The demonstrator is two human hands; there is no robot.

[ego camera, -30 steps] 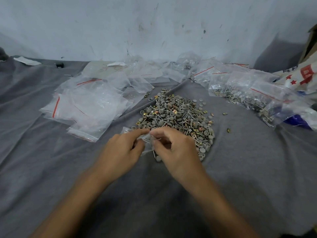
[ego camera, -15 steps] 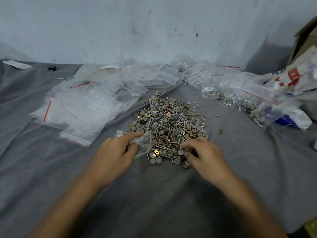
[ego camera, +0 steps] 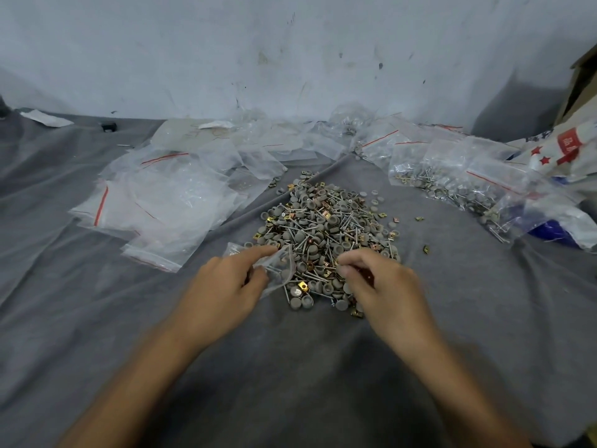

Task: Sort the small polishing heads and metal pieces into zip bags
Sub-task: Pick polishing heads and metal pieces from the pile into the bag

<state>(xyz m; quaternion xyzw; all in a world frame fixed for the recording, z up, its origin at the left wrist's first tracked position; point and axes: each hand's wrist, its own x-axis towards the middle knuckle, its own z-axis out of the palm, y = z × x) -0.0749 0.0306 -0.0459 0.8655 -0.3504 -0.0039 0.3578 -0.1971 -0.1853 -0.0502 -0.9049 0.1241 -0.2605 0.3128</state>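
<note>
A heap of grey polishing heads, thin metal pins and small brass squares (ego camera: 326, 227) lies on the grey cloth. My left hand (ego camera: 223, 286) pinches a small clear zip bag (ego camera: 277, 270) at the heap's near left edge; a few pieces show inside it. My right hand (ego camera: 378, 282) is at the heap's near right edge, its thumb and fingers curled together over the pieces. Whether it holds a piece is hidden by blur.
Empty clear zip bags with red strips (ego camera: 161, 202) lie piled to the left and along the wall. Filled bags of pins and heads (ego camera: 452, 185) lie at the right, beside a red-and-white printed bag (ego camera: 568, 150). A cardboard box (ego camera: 581, 79) stands at far right.
My right hand left the bag's mouth and moved right onto the near right edge of the heap, then curled its fingers there. My left hand kept hold of the bag.
</note>
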